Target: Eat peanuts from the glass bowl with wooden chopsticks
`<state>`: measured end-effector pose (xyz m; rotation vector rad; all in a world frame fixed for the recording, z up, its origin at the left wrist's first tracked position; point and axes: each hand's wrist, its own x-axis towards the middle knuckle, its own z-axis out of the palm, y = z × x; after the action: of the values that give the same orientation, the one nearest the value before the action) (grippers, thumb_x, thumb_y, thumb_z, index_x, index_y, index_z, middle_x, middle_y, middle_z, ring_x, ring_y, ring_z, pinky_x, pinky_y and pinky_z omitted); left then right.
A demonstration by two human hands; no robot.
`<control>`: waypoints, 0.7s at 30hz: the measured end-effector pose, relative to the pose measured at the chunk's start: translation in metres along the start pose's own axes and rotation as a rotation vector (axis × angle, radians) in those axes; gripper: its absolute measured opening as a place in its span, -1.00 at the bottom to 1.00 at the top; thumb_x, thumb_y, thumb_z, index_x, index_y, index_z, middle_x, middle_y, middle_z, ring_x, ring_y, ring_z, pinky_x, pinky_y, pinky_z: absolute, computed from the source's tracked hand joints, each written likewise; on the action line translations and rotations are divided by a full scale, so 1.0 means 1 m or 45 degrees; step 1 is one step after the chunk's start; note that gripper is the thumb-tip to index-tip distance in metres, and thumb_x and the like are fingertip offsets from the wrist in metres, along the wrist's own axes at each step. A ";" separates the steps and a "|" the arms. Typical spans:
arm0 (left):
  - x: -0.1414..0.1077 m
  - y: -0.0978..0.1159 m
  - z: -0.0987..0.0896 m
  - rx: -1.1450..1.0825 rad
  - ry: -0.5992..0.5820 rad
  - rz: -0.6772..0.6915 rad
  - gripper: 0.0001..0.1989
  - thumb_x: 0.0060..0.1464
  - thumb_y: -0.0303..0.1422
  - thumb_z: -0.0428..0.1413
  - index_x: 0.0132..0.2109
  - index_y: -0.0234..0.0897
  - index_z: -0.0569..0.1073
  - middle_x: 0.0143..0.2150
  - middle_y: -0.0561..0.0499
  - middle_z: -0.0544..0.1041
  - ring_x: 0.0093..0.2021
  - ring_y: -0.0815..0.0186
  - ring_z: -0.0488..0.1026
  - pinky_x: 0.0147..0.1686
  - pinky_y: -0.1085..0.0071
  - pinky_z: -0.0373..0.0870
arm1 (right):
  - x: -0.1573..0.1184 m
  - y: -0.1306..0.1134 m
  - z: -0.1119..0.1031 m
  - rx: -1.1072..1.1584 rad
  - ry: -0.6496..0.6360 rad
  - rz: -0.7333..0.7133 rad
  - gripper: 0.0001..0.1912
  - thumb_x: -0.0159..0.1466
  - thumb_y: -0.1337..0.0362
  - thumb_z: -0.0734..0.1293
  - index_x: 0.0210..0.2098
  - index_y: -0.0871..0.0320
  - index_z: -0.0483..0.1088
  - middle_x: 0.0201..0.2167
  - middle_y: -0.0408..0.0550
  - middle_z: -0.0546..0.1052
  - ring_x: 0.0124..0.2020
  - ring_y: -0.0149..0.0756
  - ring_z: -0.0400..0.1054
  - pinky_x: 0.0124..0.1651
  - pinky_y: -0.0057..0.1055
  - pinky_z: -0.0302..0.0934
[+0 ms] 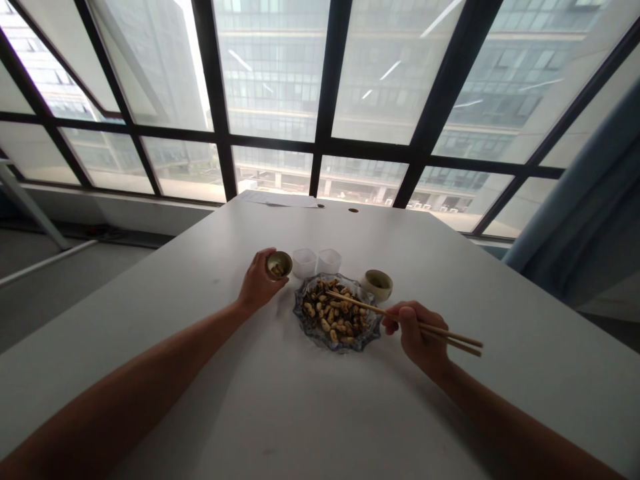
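Observation:
My left hand is wrapped round a small cup, tilted towards me, with a few pieces inside. In my right hand is a pair of wooden chopsticks; their tips reach over the left part of a scalloped glass dish. The dish holds peanuts in shells and small dark bits. Whether the tips grip a piece is too small to tell. Behind the dish stand two clear plastic cups, side by side. A second small cup stands at the dish's back right.
The white table stretches away to large windows. Papers lie at its far edge, near two round holes in the tabletop. A blue curtain hangs at the right, and a white metal frame stands at the left.

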<state>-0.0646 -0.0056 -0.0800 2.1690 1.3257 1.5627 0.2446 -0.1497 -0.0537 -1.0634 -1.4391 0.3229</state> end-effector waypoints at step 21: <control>0.012 -0.004 -0.004 0.188 -0.128 -0.363 -0.09 -0.12 -0.02 0.33 0.29 -0.31 0.19 0.30 -0.38 0.32 0.27 -0.11 0.31 0.21 -0.03 0.25 | 0.020 0.027 0.011 0.725 0.387 0.752 -0.38 -0.10 -0.28 0.52 -0.56 0.18 0.39 -0.76 -0.16 0.39 -0.74 -0.45 0.26 -0.73 -0.53 0.16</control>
<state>-0.0696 0.0042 -0.0723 1.9969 1.6760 1.2699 0.2493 -0.1162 -0.0638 -0.9839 -0.6696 0.8943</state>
